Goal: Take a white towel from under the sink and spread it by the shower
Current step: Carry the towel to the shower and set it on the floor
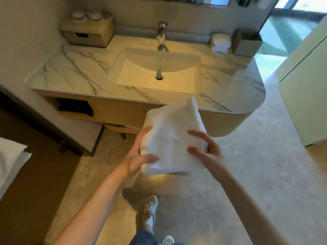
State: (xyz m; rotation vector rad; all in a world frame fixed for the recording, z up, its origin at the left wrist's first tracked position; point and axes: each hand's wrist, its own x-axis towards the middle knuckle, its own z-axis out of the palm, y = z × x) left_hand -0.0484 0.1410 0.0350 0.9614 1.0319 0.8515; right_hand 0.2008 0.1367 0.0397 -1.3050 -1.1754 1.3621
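A folded white towel point(172, 137) is held in the air in front of the vanity, level with its wooden front. My left hand point(139, 154) grips the towel's left edge, thumb on top and fingers underneath. My right hand point(207, 151) holds the right edge, its fingers lying across the top face. The white sink point(157, 69) sits in the marble counter point(74, 71) just beyond the towel. The shelf space under the sink is mostly hidden behind the towel. No shower shows in this view.
A chrome tap point(161, 35) stands behind the basin. A wooden drawer box point(88, 31) sits at the counter's back left, rolled white cloths point(221, 43) and a grey box point(246, 43) at the back right. A pale door or panel point(304, 82) is on the right, a bed corner point(10, 160) on the left.
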